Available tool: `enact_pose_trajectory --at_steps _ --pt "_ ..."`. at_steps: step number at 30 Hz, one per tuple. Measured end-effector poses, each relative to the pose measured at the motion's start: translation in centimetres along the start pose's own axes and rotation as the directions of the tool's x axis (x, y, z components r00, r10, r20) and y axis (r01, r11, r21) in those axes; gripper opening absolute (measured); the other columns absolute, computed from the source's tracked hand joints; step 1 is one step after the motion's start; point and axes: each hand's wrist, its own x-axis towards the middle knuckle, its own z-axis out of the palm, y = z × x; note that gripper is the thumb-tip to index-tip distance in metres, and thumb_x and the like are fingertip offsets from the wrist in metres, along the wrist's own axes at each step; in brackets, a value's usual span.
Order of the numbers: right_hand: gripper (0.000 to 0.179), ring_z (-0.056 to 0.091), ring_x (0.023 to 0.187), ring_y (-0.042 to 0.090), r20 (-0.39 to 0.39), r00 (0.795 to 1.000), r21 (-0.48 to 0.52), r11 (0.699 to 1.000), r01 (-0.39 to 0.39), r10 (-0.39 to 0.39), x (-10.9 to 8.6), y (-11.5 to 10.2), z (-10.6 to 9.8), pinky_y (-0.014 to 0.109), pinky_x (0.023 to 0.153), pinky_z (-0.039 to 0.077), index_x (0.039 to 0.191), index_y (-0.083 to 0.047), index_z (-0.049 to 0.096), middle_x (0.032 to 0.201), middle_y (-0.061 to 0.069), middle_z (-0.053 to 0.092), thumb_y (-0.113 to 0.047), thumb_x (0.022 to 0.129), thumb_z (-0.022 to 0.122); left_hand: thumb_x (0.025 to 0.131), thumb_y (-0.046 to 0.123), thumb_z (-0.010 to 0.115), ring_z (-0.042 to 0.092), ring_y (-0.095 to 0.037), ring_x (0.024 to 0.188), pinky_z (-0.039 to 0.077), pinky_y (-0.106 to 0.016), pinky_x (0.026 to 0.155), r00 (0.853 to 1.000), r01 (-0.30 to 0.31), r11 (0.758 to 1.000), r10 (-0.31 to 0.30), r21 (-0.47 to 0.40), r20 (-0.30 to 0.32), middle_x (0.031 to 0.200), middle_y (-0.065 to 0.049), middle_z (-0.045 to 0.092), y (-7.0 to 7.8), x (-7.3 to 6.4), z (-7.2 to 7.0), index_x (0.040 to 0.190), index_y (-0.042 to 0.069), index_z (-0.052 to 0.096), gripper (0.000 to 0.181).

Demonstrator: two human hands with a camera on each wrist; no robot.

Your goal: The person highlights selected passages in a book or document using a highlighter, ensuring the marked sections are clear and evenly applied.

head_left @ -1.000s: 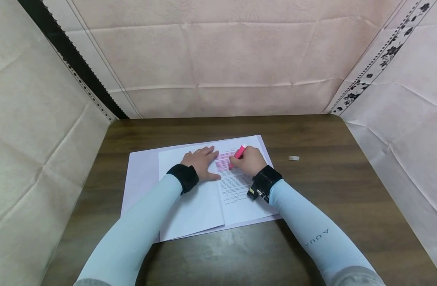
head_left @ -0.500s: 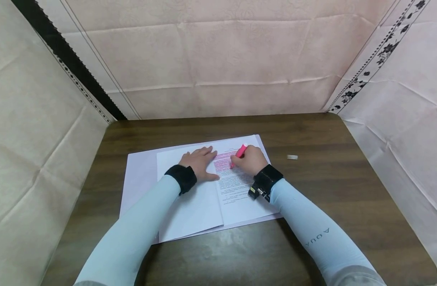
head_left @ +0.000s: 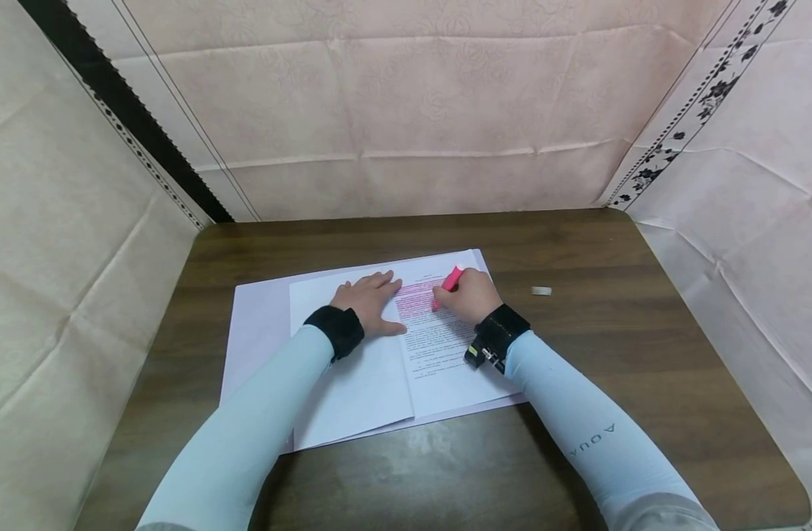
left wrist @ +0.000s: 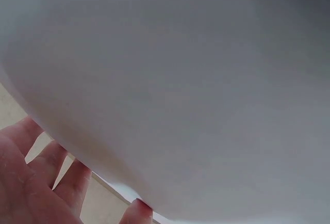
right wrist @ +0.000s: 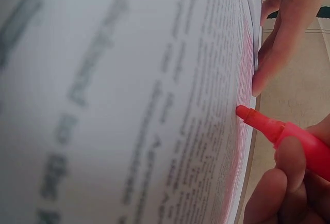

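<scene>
A pink highlighter is pinched in my right hand, its orange-red tip at the printed page. Pink marking covers the upper lines of text on that page. My left hand lies spread on the blank left page, its thumb close to the fold. In the left wrist view, the fingers rest at the edge of the white paper. The right wrist view shows the highlighter's barrel between thumb and fingers.
Beneath the open pages lies a larger pale lavender sheet or folder. A small whitish piece lies on the brown wooden table to the right. Pale cloth hangs behind the table and on both sides.
The highlighter tip, in my right hand, has slid slightly right along a line of text. My left hand stays spread on the page. The head view has shifted a little.
</scene>
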Motion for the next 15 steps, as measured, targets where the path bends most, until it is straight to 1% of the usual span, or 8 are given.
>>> enact_pose_trajectory --at_steps 6,15 --pt "0.032 0.064 0.076 0.030 -0.004 1.000 0.013 1.000 -0.028 0.028 0.04 0.22 -0.27 0.031 0.063 0.047 0.098 -0.007 0.072 0.082 0.011 0.070 -0.038 0.100 0.082 0.086 0.078 0.077 0.022 -0.029 0.167 0.022 -0.070 0.129 1.000 0.001 1.000 -0.001 -0.015 0.004 0.183 0.003 0.021 -0.02 0.13 -0.08 0.175 0.031 0.031 0.111" --pt "0.032 0.065 0.075 0.030 -0.030 0.999 -0.015 1.000 -0.013 0.013 0.01 0.50 -0.50 0.031 0.062 0.048 0.096 -0.008 0.073 0.082 0.009 0.072 -0.038 0.101 0.081 0.086 0.077 0.077 0.021 -0.028 0.167 0.021 -0.069 0.129 1.000 -0.003 1.000 0.003 -0.018 0.002 0.183 0.003 0.020 -0.14 0.09 -0.14 0.176 0.031 0.030 0.111"
